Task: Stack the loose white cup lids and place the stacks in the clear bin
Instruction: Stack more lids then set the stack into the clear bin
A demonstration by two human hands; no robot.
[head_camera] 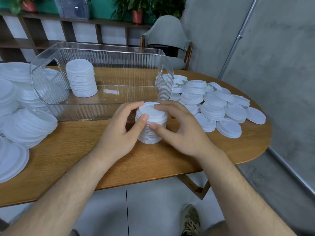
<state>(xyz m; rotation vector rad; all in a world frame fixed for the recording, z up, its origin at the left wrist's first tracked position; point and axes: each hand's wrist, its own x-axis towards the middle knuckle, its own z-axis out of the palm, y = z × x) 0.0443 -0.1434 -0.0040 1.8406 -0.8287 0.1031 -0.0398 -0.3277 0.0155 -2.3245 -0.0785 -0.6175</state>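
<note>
wooden table (76, 150) | clear bin (85, 112) | lid stack (149, 137) | left lid pile (30, 123) | right lid pile (221, 108)

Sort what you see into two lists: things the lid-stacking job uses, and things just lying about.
Job: left hand, right hand, the stack they grip, bin, binned stack, loose lids, table.
Lying about: chair, plants, shelf.

Two bare, lightly haired forearms (68, 193), and below the oval wooden bench (68, 150) a camouflage-patterned lace-up shoe (190, 218).
</note>
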